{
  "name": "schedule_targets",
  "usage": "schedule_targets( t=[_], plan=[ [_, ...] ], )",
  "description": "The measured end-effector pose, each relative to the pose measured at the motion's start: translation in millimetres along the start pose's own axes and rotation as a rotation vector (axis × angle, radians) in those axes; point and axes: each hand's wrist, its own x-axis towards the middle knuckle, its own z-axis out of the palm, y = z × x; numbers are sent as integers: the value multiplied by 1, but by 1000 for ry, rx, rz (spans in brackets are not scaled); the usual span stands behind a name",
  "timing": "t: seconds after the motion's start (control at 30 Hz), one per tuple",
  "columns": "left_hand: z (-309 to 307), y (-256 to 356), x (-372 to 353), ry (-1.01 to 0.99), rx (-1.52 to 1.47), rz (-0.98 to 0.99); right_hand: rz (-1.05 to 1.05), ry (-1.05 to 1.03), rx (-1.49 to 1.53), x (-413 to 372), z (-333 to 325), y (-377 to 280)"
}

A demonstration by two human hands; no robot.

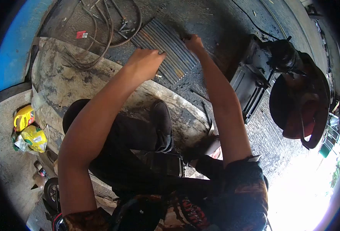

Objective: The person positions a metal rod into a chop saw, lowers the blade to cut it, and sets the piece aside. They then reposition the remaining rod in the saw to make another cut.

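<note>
Several thin metal rods [164, 48] lie side by side on the dark ground at the top centre, forming a flat slanted panel. Over the panel's left side is my left hand [146, 61], its fingers curled down at the rods; whatever the fingertips hold is hidden. My right hand [194, 43] is at the panel's upper right edge, fingers closed and pointing left, and I cannot make out anything in them. A row of small bright spots runs along the panel's lower right edge.
Looped hoses [109, 29] and a red tag [81, 34] lie at the upper left. A worn sheet [70, 77] covers ground near my legs. At right stands a black cut-off machine [285, 57] with a round guard. Yellow containers [24, 118] sit far left.
</note>
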Motion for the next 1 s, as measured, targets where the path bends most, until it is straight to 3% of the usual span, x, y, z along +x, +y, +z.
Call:
schedule_targets(
  t=[0.2, 0.33, 0.4, 0.6, 0.63, 0.7, 1.0],
  plan=[
    [3, 0, 3, 29, 32, 11, -53, -185, 25, 4, -22, 8],
    [5, 0, 1, 28, 8, -1, -10, -90, -24, 9, -6, 17],
    [13, -2, 1, 221, 53, 71, -43, -78, -6, 13, 4, 24],
    [12, 0, 2, 241, 25, 75, -76, -2, -44, 35, 36, 45],
    [7, 2, 2, 240, 25, 74, -60, -28, -32, 28, 28, 39],
    [-3, 5, 3, 9, -11, 11, -45, -54, -21, 17, 17, 29],
    [2, 2, 3, 69, -35, 25, -21, 31, -146, -2, 12, 6]
  ],
)
